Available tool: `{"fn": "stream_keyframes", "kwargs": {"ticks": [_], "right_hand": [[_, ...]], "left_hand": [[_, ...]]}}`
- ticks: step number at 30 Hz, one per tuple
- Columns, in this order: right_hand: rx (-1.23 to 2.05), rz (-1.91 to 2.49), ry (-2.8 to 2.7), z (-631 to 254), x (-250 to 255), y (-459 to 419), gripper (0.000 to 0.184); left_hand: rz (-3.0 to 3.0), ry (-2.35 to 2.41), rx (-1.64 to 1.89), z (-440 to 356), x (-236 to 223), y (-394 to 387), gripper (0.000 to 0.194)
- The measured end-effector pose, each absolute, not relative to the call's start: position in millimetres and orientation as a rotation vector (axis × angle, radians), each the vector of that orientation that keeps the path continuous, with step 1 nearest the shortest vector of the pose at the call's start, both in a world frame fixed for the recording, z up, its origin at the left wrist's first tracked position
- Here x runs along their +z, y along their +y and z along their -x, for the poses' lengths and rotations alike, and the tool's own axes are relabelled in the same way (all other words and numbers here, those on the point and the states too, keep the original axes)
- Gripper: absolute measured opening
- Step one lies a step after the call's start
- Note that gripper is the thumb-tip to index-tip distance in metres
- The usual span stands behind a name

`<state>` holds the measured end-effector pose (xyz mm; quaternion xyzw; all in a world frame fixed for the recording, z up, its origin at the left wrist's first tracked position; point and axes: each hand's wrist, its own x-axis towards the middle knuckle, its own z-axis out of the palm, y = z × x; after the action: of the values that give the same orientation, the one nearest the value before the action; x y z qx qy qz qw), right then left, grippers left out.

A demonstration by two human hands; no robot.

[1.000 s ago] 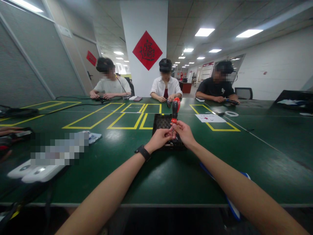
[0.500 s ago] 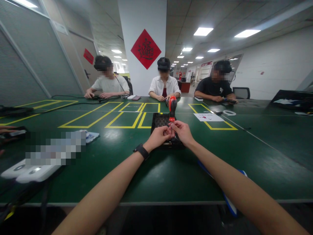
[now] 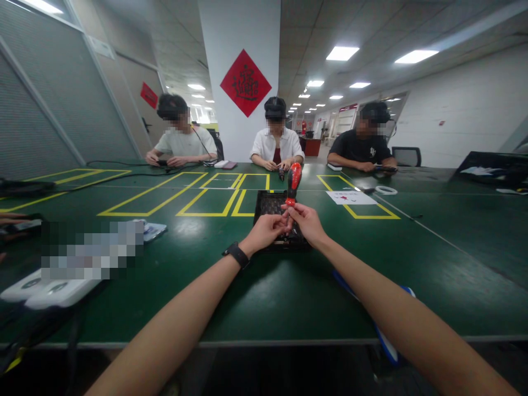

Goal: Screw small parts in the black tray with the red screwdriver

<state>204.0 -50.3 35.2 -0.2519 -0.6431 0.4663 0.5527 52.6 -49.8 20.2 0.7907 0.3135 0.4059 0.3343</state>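
Observation:
A screwdriver [image 3: 293, 181] with a red and black handle stands nearly upright, handle up and leaning slightly right. My right hand [image 3: 307, 223] is closed, its thumb and fingers pinching the tool just below the handle. Beside it my left hand [image 3: 266, 231] is closed too, fingertips pressed together by the shaft. Whatever lies in that pinch is too small to make out, and the screwdriver's tip is hidden by the fingers. Both hands are over a black open tray-like case [image 3: 268, 202] with a textured inside, lying on the green table [image 3: 256, 297].
Yellow tape rectangles [image 3: 206, 214] mark the table. A white power strip [image 3: 58, 294], partly pixelated, lies at left. Right of the case are a paper sheet [image 3: 350, 198], a white ring [image 3: 385, 190] and a blue-and-white item [image 3: 385, 344] under my right forearm. Several people sit around the table.
The screwdriver handle has tipped a little to the right. My left hand has shifted slightly left, still by the shaft. The case stays in place.

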Motion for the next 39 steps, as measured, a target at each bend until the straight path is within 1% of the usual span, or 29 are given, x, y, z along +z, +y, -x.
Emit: {"fn": "stream_keyframes", "kwargs": {"ticks": [4, 8, 12, 16, 20, 26, 31, 37, 39], "right_hand": [[1.101, 0.608, -1.506, -204.7, 34.9, -49.2, 0.033], [1.026, 0.645, -1.505, -204.7, 33.4, -47.0, 0.029], [1.019, 0.663, -1.501, -204.4, 33.0, -47.1, 0.027], [0.986, 0.661, -1.496, -203.2, 32.7, -46.8, 0.024], [1.012, 0.633, -1.453, -202.4, 33.1, -45.6, 0.027], [1.171, 0.609, -1.431, -206.7, 33.9, -46.1, 0.036], [1.196, 0.608, -1.328, -208.0, 31.2, -42.7, 0.035], [1.157, 0.636, -1.302, -206.7, 30.8, -41.8, 0.032], [1.142, 0.652, -1.299, -206.0, 31.6, -42.5, 0.033]], "left_hand": [[-2.036, 0.772, 1.044, -53.0, 20.7, -49.7, 0.018], [-2.059, 0.953, 1.114, -53.9, 22.1, -51.2, 0.023], [-2.073, 0.997, 1.14, -54.5, 23.6, -53.2, 0.029], [-2.095, 0.98, 1.119, -54.4, 24.1, -54.0, 0.025], [-2.131, 0.903, 1.088, -53.8, 23.6, -52.8, 0.019], [-2.145, 0.872, 1.078, -52.2, 26.4, -53.6, 0.021], [-2.074, 0.926, 1.096, -52.8, 28.3, -55.6, 0.023], [-2.054, 0.985, 1.143, -53.2, 24.8, -53.8, 0.03], [-2.069, 0.986, 1.142, -53.3, 23.8, -53.3, 0.03]]}}
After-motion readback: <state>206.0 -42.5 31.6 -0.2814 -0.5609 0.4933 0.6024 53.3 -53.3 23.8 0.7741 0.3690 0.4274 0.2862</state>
